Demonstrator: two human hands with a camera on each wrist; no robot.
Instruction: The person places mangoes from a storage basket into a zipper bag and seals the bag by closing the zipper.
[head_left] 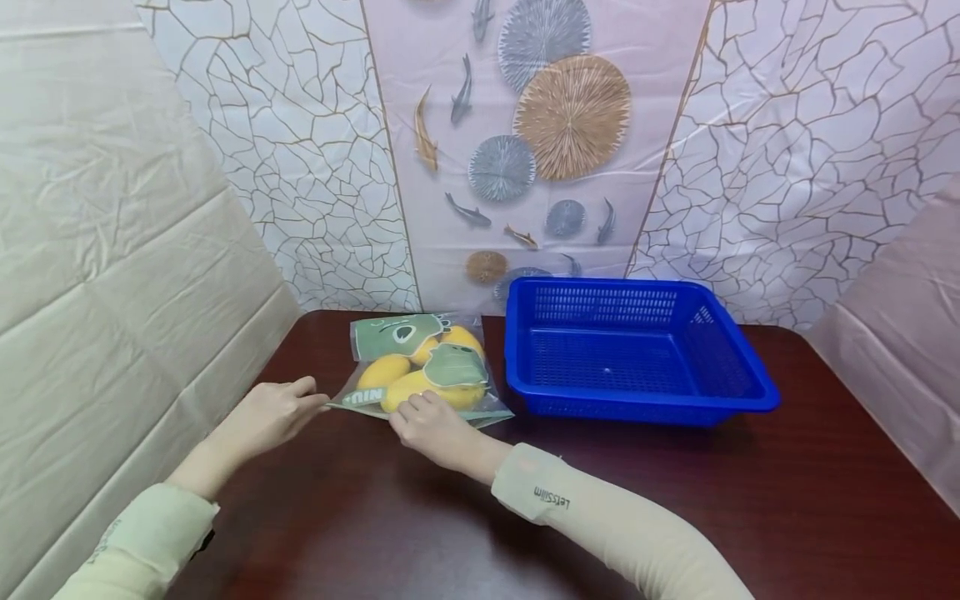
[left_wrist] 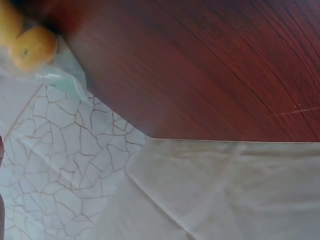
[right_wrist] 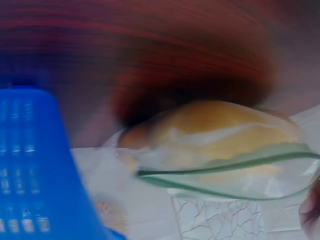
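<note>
A clear zip bag (head_left: 375,367) with green printed patches lies on the table, its zip edge toward me. Several yellow mangoes (head_left: 431,390) are inside it. At the bag's near left corner, my left hand (head_left: 273,412) pinches the zip edge between thumb and fingers. My right hand (head_left: 435,429) grips the same edge near its middle, fingers curled over it. In the right wrist view, the two green zip strips (right_wrist: 225,166) stand apart along part of their length. The left wrist view catches only a corner of the bag with a blurred mango (left_wrist: 34,49).
A blue plastic basket (head_left: 641,400) with perforated walls stands right of the bag; no contents show in it. The dark red wooden table (head_left: 390,517) reaches back to a patterned cloth (head_left: 322,167). Pale cloth (head_left: 112,250) hangs along the left side.
</note>
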